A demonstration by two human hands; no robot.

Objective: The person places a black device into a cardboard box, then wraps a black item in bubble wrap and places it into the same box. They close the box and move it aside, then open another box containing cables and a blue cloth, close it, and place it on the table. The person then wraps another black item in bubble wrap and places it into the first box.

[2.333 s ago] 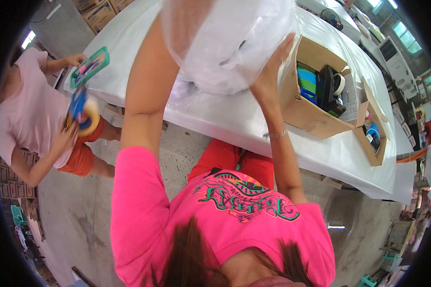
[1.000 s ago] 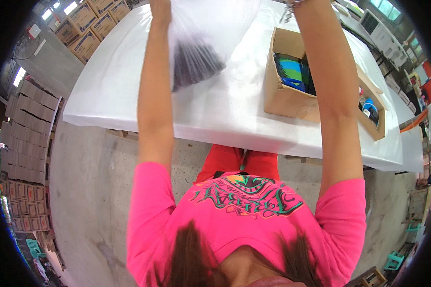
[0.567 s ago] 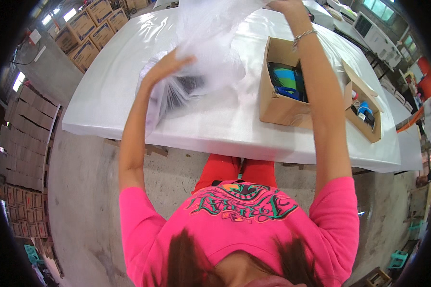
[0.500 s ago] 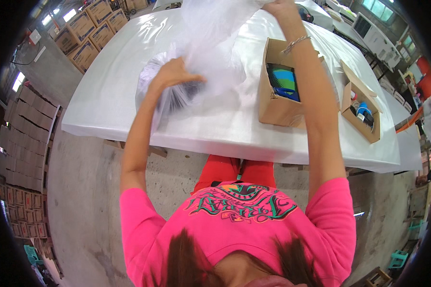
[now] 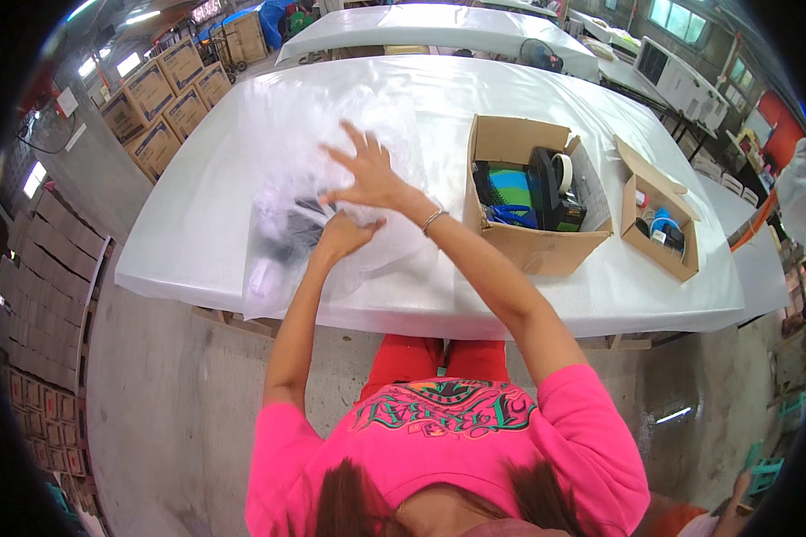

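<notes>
A crumpled, translucent plastic sheet (image 5: 300, 134) lies over the left part of the white-covered table. Dark and pale lilac forms show through it; a dark bundle (image 5: 297, 231) is the clearest, its kind blurred by the film. My left hand (image 5: 345, 236) is on the plastic at the bundle's right side, fingers curled in and seemingly gripping the film. Just above it, my right hand (image 5: 373, 174) is spread wide over the sheet, fingers apart, holding nothing.
An open cardboard box (image 5: 533, 255) holds a blue-green item, dark packages and a tape roll. Farther right is a smaller open carton (image 5: 640, 242) with small bottles. Stacked cartons (image 5: 172, 76) stand at back left; another covered table (image 5: 430, 31) and a fan (image 5: 540, 55) are beyond.
My right hand came down and left from the far side, letting go of the raised plastic, which now lies lower over the bundle. My left hand moved nearer to me.
</notes>
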